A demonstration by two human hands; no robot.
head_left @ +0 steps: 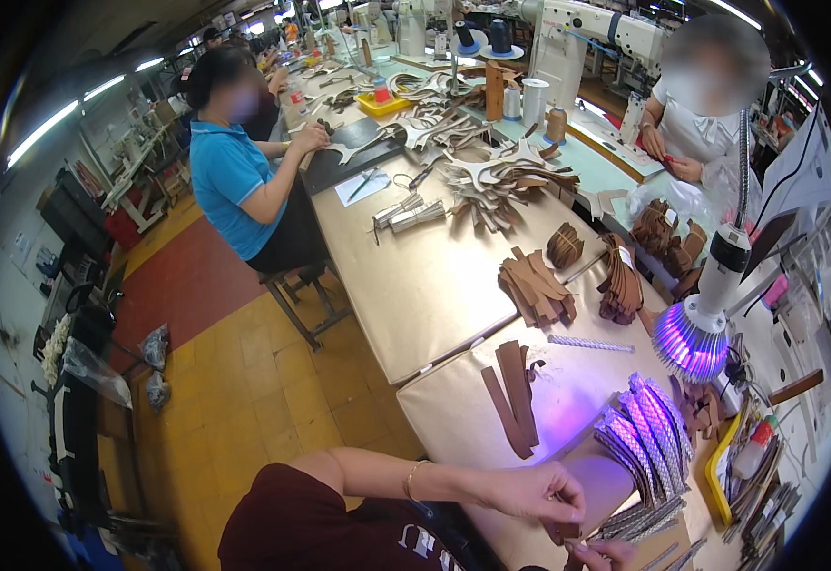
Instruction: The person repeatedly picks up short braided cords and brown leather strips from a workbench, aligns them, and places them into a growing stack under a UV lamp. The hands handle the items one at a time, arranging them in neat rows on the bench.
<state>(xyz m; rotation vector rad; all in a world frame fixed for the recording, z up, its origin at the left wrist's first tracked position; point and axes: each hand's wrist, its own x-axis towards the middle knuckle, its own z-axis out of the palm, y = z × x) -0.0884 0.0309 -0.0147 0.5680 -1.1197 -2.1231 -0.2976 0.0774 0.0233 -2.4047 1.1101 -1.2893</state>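
Observation:
My left hand [534,493], with a bracelet at the wrist, reaches in from the lower left and pinches a small brown leather piece [564,529] at the near table edge. My right hand [607,554] is only partly in view at the bottom edge, its fingers closed on the same piece from below. Just right of my hands lies a fan of woven patterned strips [645,440], lit purple. A few long brown leather strips [515,395] lie on the paper-covered table [434,285] beyond my left hand.
A gooseneck lamp with a purple light head [691,344] hangs over the right side. Stacks of brown cut pieces [535,285] and one woven strip [590,343] lie farther out. A yellow tray [720,464] stands at the right. A person in blue [230,176] sits at the left, another in white [701,128] at the far right.

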